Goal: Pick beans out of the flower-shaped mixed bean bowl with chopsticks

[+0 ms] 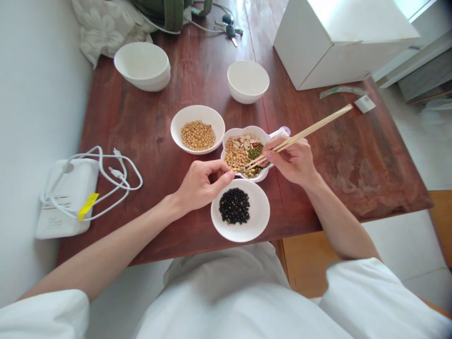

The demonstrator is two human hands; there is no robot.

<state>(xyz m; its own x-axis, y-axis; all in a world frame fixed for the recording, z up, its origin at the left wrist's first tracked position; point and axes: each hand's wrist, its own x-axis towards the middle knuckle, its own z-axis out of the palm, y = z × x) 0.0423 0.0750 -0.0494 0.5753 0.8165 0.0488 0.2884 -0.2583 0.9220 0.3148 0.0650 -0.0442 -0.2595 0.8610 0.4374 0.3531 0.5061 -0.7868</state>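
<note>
My right hand is closed around a pair of wooden chopsticks. Their tips reach down among the beans in a scalloped white dish with a purple edge and handle. Yellow soybeans, green mung beans and pale flat pieces lie in separate parts of this dish. My left hand pinches the dish's near left rim between thumb and forefinger. Close in front stands a white bowl of black beans. Behind my left hand, another white bowl contains soybeans.
Farther back are a white bowl and stacked white bowls. A large white box occupies the back right. Keys lie near a green bag. At left, a white device has a coiled cable.
</note>
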